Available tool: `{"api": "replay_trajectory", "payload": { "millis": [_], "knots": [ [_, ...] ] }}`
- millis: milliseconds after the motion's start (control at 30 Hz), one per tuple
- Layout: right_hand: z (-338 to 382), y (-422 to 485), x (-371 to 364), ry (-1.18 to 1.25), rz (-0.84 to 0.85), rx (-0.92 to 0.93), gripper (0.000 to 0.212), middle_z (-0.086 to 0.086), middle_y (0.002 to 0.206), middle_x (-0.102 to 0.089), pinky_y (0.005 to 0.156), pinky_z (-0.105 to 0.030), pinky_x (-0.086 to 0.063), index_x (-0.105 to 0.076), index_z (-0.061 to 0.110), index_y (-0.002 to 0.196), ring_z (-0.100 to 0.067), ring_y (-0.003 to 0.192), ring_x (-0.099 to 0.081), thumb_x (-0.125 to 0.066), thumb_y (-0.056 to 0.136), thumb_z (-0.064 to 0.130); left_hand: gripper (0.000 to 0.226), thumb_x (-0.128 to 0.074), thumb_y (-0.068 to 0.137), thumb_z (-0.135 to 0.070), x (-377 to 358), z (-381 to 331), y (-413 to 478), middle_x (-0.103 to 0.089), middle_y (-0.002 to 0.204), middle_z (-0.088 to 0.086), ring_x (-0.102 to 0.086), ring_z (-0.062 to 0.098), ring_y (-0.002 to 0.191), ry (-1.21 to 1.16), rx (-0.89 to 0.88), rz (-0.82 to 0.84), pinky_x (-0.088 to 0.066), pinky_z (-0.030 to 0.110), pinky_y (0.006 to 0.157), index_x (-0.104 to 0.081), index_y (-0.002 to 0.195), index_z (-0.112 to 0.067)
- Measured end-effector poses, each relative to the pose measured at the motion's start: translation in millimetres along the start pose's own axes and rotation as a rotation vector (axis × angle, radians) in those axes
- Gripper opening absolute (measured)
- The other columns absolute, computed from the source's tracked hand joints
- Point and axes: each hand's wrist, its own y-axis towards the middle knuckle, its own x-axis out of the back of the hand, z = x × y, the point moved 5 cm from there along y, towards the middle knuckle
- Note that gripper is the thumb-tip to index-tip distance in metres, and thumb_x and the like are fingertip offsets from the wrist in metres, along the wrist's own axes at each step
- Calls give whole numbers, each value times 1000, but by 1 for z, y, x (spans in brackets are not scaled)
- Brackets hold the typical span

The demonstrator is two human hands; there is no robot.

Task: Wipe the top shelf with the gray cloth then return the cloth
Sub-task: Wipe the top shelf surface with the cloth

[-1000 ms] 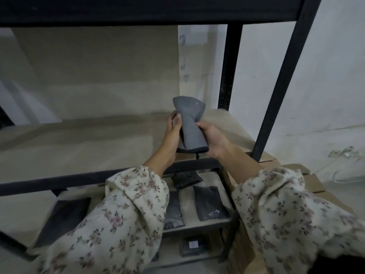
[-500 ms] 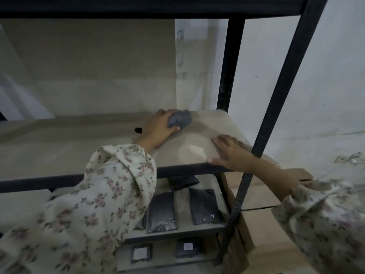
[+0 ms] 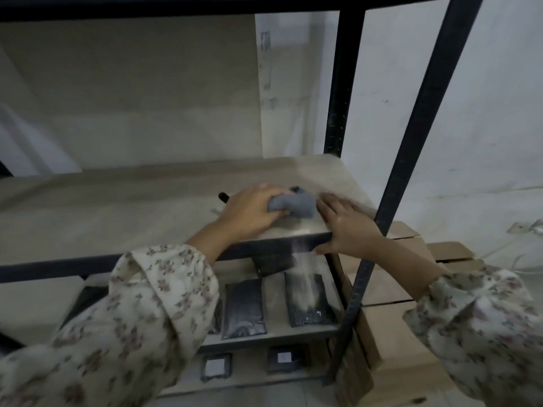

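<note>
The gray cloth (image 3: 295, 203) is bunched up and pressed flat on the pale wooden shelf board (image 3: 117, 207), near its front right corner. My left hand (image 3: 252, 211) lies over the cloth's left part and grips it. My right hand (image 3: 348, 227) rests flat on the board's front right edge, just right of the cloth, fingers spread, thumb hooked under the black front rail. Dust falls from the edge below the cloth.
Black metal uprights (image 3: 417, 118) stand at the shelf's right corners. Lower shelves hold dark flat packets (image 3: 244, 308). Cardboard boxes (image 3: 390, 292) are stacked to the right of the rack. A small black object (image 3: 223, 196) lies on the board behind my left hand.
Both hands held the cloth up in the air; then my left hand pressed it onto the shelf and dragged it toward the front right corner. My right hand let go and settled on the edge.
</note>
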Motion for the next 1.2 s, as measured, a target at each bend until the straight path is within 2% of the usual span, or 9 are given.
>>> {"api": "replay_trajectory", "payload": {
  "millis": [100, 267, 400, 533, 600, 767, 967, 1133, 1200],
  "knots": [
    [1, -1, 1, -2, 12, -1, 111, -9, 159, -6, 118, -38, -3, -5, 12, 149, -24, 146, -4, -65, 71, 63, 35, -59, 86, -30, 5, 22, 41, -60, 113, 8, -55, 23, 103, -7, 81, -139, -43, 31, 83, -60, 120, -22],
    [1, 0, 2, -3, 3, -13, 113, -9, 159, -7, 118, -38, -4, -4, 9, 149, -23, 146, -5, -65, 71, 63, 37, -50, 91, -39, -42, 33, 46, -57, 121, 4, -47, 29, 110, 246, 149, 54, -36, 38, 90, -53, 127, -31],
    [2, -2, 2, 1, -2, -23, 114, -10, 159, -5, 119, -38, -4, -6, 9, 149, -22, 147, -4, -65, 69, 64, 35, -61, 85, -22, -33, 8, 7, -62, 114, 2, -51, 27, 101, 164, -60, 49, -40, 39, 84, -60, 120, -27],
    [1, -2, 2, 6, 8, -29, 115, -9, 159, -4, 120, -38, -4, -4, 10, 150, -21, 147, -3, -64, 69, 66, 38, -62, 79, -11, -18, -17, -50, -67, 109, -4, -55, 19, 98, 84, -293, 293, -43, 39, 86, -65, 113, -26],
    [2, -2, 1, 12, 14, -29, 116, -9, 159, -4, 120, -39, -5, -4, 10, 150, -21, 147, -3, -65, 68, 66, 36, -63, 79, -9, -7, -19, -56, -67, 109, -5, -56, 14, 99, 87, -356, 307, -45, 37, 88, -65, 112, -25],
    [2, -3, 4, 22, 3, -25, 115, -9, 159, -6, 119, -38, -5, -4, 11, 150, -22, 147, -5, -66, 69, 64, 39, -58, 86, -10, 17, -1, 3, -60, 121, 8, -53, 23, 109, 30, -59, -45, -38, 31, 89, -58, 124, -19],
    [2, -3, 4, 43, -12, -15, 114, -9, 159, -7, 119, -38, -5, -5, 12, 149, -21, 147, -6, -67, 69, 62, 40, -55, 89, -29, -33, 9, 9, -58, 120, 4, -48, 28, 109, 240, 46, 14, -33, 37, 89, -52, 129, -29],
    [1, -4, 2, 32, -23, -2, 113, -9, 159, -9, 119, -38, -6, -8, 11, 149, -23, 147, -7, -69, 68, 61, 32, -60, 81, -37, -17, -8, -15, -65, 103, -10, -59, 13, 95, -60, -126, 262, -47, 35, 84, -67, 110, -27],
    [1, -4, 4, 43, -45, 4, 111, -8, 159, -11, 118, -37, -6, -10, 13, 150, -23, 146, -8, -68, 69, 61, 31, -62, 81, -40, -7, -10, -5, -66, 103, -10, -60, 12, 95, -96, -107, 239, -49, 36, 84, -67, 109, -27]
  ]
}}
